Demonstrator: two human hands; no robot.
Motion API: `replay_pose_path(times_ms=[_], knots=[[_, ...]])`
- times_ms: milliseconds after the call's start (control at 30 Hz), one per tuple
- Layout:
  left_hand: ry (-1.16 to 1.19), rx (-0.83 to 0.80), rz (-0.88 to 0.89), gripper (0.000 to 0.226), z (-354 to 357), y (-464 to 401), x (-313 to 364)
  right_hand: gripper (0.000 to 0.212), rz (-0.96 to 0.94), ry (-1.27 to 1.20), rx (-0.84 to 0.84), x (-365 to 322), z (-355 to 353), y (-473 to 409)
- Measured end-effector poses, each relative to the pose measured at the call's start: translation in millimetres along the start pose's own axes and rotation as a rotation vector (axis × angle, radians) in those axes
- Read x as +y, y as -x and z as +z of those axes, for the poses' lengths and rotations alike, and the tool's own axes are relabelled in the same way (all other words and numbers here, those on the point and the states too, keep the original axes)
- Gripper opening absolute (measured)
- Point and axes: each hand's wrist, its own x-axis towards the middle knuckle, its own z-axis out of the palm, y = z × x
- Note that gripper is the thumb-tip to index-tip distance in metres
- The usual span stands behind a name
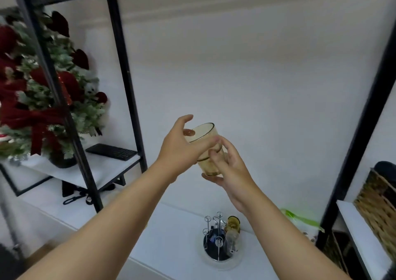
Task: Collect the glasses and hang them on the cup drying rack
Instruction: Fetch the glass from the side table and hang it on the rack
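Amber glass [206,142] upright, high above rack [218,239] | both hands' fingers hold it | white wall behind, open air around

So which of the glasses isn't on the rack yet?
The pale amber glass held up in both hands, left hand and right hand. The darker amber glass and clear glass already hang on the cup drying rack below.

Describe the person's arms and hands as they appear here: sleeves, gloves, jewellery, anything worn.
Both forearms are bare right down to the frame's bottom edge; no sleeve shows. The left hand and the right hand wear no gloves. No watch, bracelet or ring is visible on either wrist or on the fingers that show. No markings or bandages show.
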Motion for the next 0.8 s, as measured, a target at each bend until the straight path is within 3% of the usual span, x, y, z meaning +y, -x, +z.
replay_pose_path(times_ms=[133,267,467,600,700,800], knots=[[0.252,0.026,-0.112,0.085,3,-29,-19,0.071,0.134,-0.45,-0.017,29,-9,-32],[0.33,0.021,-0.126,0.08,11,-61,-47,0.053,0.164,-0.529,-0.002,47,-9,-64],[0.41,-0.089,-0.206,0.06,23,-100,-96,0.032,0.123,-0.365,0.154,56,-21,-98],[0.348,-0.243,-0.22,0.058,23,-122,-122,0.025,0.095,-0.171,0.262,52,-27,-103],[0.297,-0.367,-0.187,0.062,18,-132,-140,0.033,0.081,-0.023,0.333,46,-29,-100],[0.223,-0.436,-0.147,0.064,12,-137,-165,0.06,0.082,0.155,0.438,51,-36,-94]])
